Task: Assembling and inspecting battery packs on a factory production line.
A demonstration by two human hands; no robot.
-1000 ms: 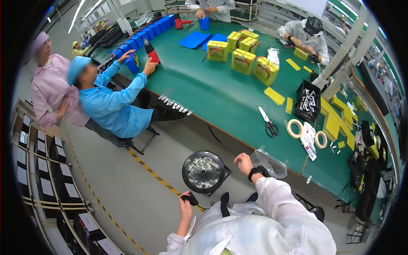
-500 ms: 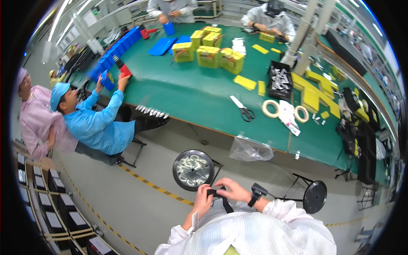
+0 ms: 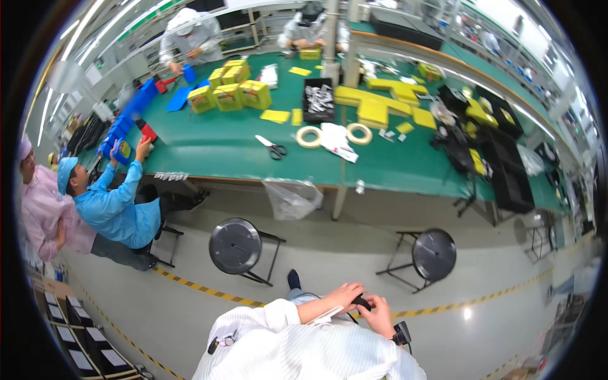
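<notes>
My left hand (image 3: 344, 296), forearm angled across my waist, has its fingers bent beside a small black object (image 3: 361, 304), their grip unclear; my right hand (image 3: 380, 316), turned inward, pinches that object before my body.

Holds a small black object (image 3: 361, 303) low at the waist, in the fingers of the right hand (image 3: 381, 315), with the left hand (image 3: 344, 295) close against it. Wears a black device (image 3: 401, 334) strapped to the right wrist. Faces a green table (image 3: 212, 149) set with scissors (image 3: 270, 145), two rolls of tape (image 3: 299, 138) flanking a white packet (image 3: 337, 140), a black tray (image 3: 318, 118) of white pieces (image 3: 322, 97) and, farther off, yellow packs (image 3: 256, 95). Has a clear plastic bag (image 3: 291, 199) fixed at the near edge and two black stools (image 3: 235, 246) standing before it. Shares the table with a seated worker (image 3: 117, 209) in blue at left, red tool (image 3: 147, 131) in hand.
</notes>
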